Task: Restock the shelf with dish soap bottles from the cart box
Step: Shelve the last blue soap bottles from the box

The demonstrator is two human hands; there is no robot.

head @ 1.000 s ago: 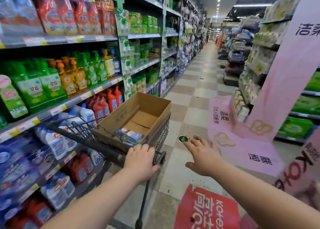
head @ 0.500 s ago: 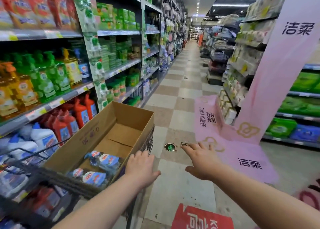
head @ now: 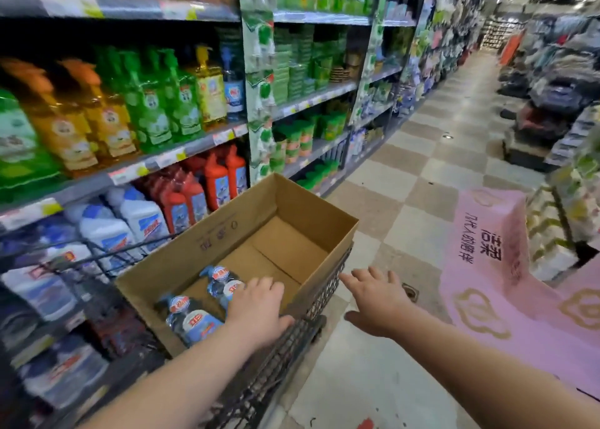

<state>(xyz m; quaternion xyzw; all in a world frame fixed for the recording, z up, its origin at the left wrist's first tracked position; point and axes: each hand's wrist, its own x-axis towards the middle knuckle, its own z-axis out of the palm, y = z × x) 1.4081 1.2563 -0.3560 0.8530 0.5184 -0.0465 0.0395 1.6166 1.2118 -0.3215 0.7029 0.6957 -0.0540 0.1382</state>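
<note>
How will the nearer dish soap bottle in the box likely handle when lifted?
The nearer bottle looks full, so probably heavy for its size. Lying on its side in the cardboard box, it may roll if nudged. Its glossy plastic could be slippery.

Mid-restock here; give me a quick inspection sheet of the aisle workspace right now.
Surface: checkered floor, small round fitting near right hand.
Job's things: two dish soap bottles lie at the near end of the cardboard box in the wire cart; soap shelf at left.
Clutter: pink banner on floor, right.
Grips: left hand over box's near rim, fingertips hidden; right hand open, empty.
Cables: nothing seen.
Surroundings: stocked shelves both sides.
</note>
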